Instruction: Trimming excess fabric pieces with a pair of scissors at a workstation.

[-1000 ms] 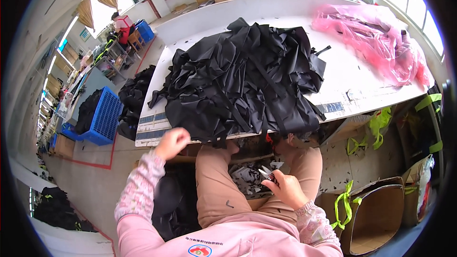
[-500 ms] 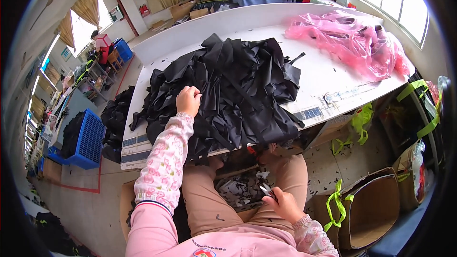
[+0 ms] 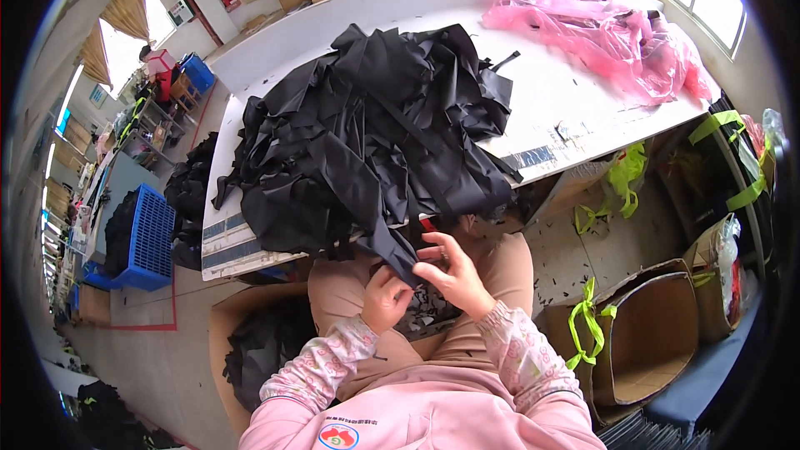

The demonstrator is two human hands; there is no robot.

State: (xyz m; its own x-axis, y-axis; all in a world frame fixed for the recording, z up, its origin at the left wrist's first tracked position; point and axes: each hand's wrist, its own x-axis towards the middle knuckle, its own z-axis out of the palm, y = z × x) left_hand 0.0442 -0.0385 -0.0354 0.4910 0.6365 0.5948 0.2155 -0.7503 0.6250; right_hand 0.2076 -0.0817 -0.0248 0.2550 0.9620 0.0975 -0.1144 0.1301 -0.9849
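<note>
A long black fabric piece (image 3: 385, 243) hangs off the front edge of the pile, its lower end reaching my hands above my lap. My left hand (image 3: 387, 298) is closed on that end, with the fingers curled. At its right edge, the thumb and fingers of my right hand (image 3: 457, 277) take hold of the cloth, the index finger raised away from the thumb. The small metal snips do not show now; whether they are inside my right palm I cannot tell. The heap of black fabric pieces (image 3: 333, 133) lies loosely crumpled on the white table (image 3: 546, 121).
A pink plastic bag (image 3: 600, 37) lies at the table's far right. Beside my left leg, an open cardboard box (image 3: 223, 342) holds black fabric. Cardboard boxes (image 3: 650, 342) with lime-green ties stand at right. A blue crate (image 3: 150, 237) sits on the left; scraps lie between my legs.
My left hand has come down from the pile to my lap, drawing a black fabric piece over the edge. My right hand has risen to meet it, and the snips have gone from sight.
</note>
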